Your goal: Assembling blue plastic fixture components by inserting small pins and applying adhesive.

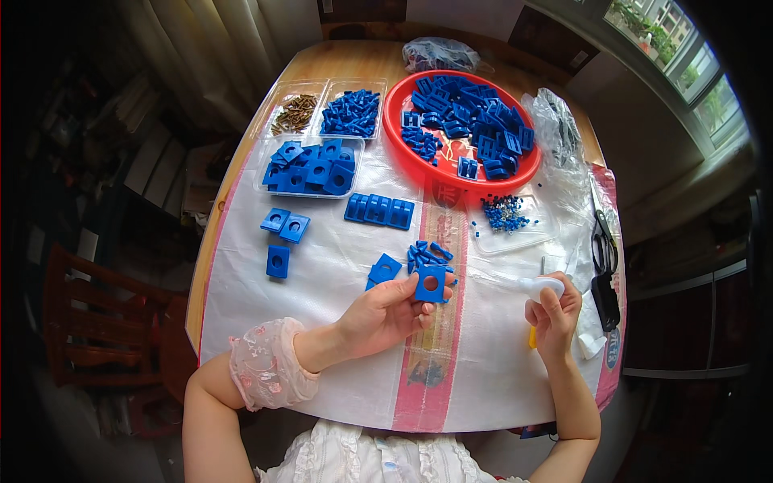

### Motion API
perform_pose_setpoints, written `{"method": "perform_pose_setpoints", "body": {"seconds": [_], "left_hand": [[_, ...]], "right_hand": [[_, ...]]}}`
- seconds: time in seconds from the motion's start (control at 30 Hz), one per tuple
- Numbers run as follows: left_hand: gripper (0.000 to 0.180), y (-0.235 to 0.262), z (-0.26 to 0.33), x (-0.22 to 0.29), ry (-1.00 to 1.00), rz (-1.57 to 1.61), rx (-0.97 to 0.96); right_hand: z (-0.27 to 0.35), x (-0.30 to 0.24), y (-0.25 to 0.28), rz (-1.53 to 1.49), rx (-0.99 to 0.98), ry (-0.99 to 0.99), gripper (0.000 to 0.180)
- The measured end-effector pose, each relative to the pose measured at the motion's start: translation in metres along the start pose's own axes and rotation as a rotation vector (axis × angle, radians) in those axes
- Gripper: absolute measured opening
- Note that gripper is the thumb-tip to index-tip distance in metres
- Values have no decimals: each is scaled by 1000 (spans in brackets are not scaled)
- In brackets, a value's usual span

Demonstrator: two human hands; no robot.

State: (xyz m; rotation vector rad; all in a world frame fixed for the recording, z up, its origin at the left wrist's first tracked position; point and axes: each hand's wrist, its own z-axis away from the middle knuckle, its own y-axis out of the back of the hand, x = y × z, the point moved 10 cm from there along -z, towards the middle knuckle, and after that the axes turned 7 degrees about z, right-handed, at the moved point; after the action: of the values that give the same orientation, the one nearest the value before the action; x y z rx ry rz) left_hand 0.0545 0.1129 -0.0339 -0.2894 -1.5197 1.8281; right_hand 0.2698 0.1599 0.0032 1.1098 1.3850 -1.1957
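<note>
We pinch a plate (pixel 422 291) in left hand (pixel 382 319), grip a bottle (pixel 550 285) in right hand (pixel 557 320), hands apart; likely gluing step, next move probably needs steady aim.

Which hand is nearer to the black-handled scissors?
Right. The right hand, holding a white plastic object, is left of the scissors, nearer the body; the left hand, holding a blue plate with a hole, is much farther left.
</note>
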Motion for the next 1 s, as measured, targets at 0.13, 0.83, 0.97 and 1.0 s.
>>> {"method": "perform_pose_setpoints", "body": {"seconds": [0.13, 0.83, 0.97, 1.0], "left_hand": [[49, 1, -1, 2, -29, 30, -2], [42, 10, 0, 11, -131, 107, -10], [43, 8, 1, 11, -129, 96, -7], [43, 8, 1, 11, -129, 92, -7]], "right_hand": [[-2, 1, 4, -31, 8, -3, 19], [-5, -5, 12, 15, 25, 47, 19], [-5, -4, 12, 15, 21, 37, 18], [-5, -4, 12, 15, 22, 34, 18]]}}
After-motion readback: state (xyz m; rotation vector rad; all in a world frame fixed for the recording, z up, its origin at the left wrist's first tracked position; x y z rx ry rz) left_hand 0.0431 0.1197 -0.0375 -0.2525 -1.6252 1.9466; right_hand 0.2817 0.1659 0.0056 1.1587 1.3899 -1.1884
